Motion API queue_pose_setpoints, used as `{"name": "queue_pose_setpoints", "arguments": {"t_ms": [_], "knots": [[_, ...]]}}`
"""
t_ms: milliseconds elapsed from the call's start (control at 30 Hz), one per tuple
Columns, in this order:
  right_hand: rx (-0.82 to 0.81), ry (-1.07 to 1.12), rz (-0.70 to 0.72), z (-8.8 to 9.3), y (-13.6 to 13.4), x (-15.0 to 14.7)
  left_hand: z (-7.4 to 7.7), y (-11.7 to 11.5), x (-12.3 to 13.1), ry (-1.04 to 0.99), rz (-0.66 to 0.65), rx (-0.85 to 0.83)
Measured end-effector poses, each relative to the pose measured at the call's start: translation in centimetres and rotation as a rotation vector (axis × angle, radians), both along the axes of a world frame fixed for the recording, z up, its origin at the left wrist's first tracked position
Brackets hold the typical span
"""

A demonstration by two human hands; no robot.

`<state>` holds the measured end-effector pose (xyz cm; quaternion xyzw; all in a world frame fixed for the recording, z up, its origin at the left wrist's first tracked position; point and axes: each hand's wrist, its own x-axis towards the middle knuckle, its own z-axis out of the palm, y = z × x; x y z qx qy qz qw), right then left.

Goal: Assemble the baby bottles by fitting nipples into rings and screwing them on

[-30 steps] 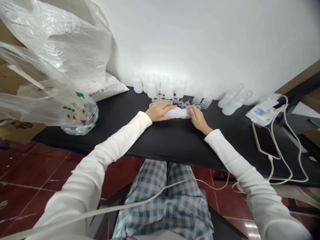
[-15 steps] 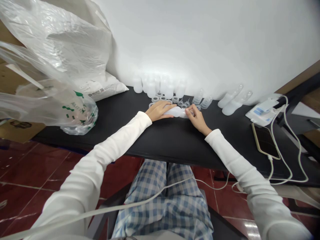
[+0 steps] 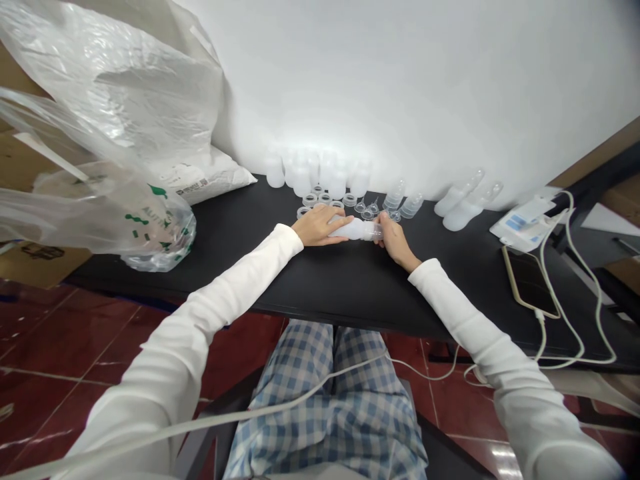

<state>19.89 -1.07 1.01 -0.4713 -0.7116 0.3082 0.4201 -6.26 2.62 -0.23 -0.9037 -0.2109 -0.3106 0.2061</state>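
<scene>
Head view, L to R. We log a crumpled clear plastic bag (image 3: 95,200) w/ green print at the table's L end, and a white woven sack (image 3: 215,177) behind it against the white wall (image 3: 425,87). The black table (image 3: 350,287) carries everything below.

L hand (image 3: 317,225): fingers extended and close together, laid over the body of a frosted plastic bottle (image 3: 354,229). The bottle lies roughly horizontal between both hands, just above the tabletop. R hand (image 3: 395,240): fingers curled, pinching the clear neck piece (image 3: 374,231) at the bottle's end, fingertips partly hidden. We cannot tell if the piece is fully seated.

Behind the hands: upright frosted bottles (image 3: 320,173), clear rings (image 3: 325,198), small clear funnels (image 3: 367,212) and ribbed clear parts (image 3: 400,200). Further R, two frosted bottles w/ clear ends (image 3: 460,207) lean on the wall.

Status, our judgement: those two look fitted; the upright bottles show no clear piece, and the rings and funnels lie loose, so most parts appear unjoined.

Far R: white packet (image 3: 523,223), phone (image 3: 530,283), white cable (image 3: 570,280). Glare washes out the upright bottles' tops; exact counts not possible.
</scene>
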Motion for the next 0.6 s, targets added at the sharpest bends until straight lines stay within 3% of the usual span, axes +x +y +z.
{"name": "queue_pose_setpoints", "arguments": {"t_ms": [133,267,467,600], "knots": [[0.254,-0.09,0.021,0.2,-0.2,0.2,0.2,-0.1,-0.4,-0.034,-0.01,-0.046],[0.335,-0.134,0.029,0.2,-0.1,0.1,0.1,-0.3,-0.1,-0.076,-0.048,-0.028],[0.244,-0.083,-0.122,0.2,0.1,-0.9,-0.2,-0.1,0.7,-0.069,-0.082,0.16],[0.009,-0.022,-0.131,0.8,0.2,-1.4,-0.8,0.2,0.9,-0.057,-0.077,0.263]]}}
